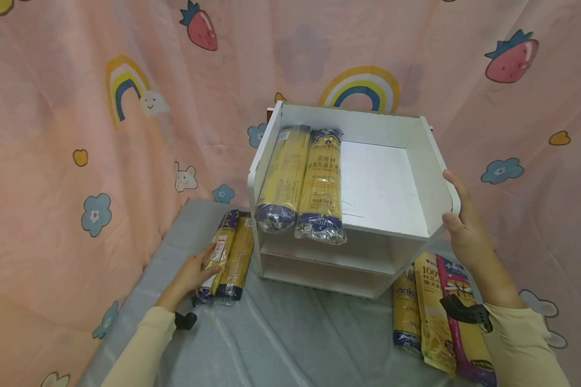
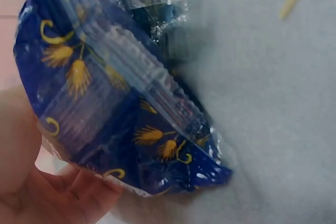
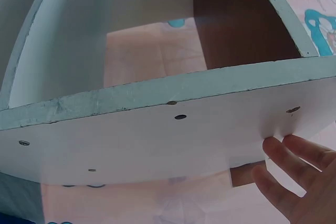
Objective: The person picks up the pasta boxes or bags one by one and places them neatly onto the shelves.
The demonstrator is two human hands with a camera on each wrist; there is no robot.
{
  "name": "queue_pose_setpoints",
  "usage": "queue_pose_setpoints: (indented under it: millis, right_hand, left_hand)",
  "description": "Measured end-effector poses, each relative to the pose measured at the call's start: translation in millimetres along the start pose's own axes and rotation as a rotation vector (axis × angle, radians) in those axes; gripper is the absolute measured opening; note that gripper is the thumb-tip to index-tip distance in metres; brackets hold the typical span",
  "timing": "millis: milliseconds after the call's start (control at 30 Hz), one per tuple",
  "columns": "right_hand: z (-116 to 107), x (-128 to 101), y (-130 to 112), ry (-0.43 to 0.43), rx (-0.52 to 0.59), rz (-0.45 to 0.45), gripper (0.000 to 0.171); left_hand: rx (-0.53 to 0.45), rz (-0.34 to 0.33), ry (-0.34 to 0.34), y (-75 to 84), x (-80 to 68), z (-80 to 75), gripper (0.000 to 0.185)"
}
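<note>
My left hand (image 1: 193,273) grips a spaghetti pack (image 1: 226,236) lying at the shelf's left. The left wrist view shows its blue wrapper end (image 2: 105,93) with wheat ears, the fingers (image 2: 79,192) curled at its side. Right beside it lies a second spaghetti pack (image 1: 238,258). A white shelf unit (image 1: 382,172) stands in the middle; two spaghetti packs, one left (image 1: 285,177) and one right (image 1: 321,183), lie side by side on its top board. My right hand (image 1: 469,231) touches the outer right panel (image 3: 157,135) with extended fingertips (image 3: 273,145).
Right of the shelf, several pasta packs lie on the grey cloth (image 1: 290,338): a yellow one with a blue end (image 1: 406,317), a yellow bag (image 1: 434,317) and a pink-purple bag (image 1: 469,333). A pink patterned curtain (image 1: 252,64) hangs behind. Two lower compartments (image 1: 319,274) face front.
</note>
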State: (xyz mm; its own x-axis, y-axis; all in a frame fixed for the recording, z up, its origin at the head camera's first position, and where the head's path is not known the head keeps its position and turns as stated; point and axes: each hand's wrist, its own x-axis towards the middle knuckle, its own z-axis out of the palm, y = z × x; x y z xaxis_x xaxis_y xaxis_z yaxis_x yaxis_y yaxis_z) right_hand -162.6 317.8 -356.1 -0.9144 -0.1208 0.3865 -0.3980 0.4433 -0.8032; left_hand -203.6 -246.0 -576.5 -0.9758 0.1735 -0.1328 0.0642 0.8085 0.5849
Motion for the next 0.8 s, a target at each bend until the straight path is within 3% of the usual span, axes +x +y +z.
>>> queue_pose_setpoints:
  millis: [167,433,800]
  right_hand:
    - [-0.4,0.2,0.7,-0.006,0.003,-0.005,0.067]
    - [-0.5,-1.2,0.9,0.001,0.003,-0.019,0.067]
    - [0.4,0.3,-1.2,0.015,-0.025,0.002,0.069]
  left_hand:
    - [-0.036,0.038,0.01,2.4,0.3,-1.3,0.076]
    - [-0.117,-0.058,-0.046,5.2,3.6,-7.9,0.078]
    - [-0.096,-0.048,-0.015,8.7,2.3,-11.7,0.08]
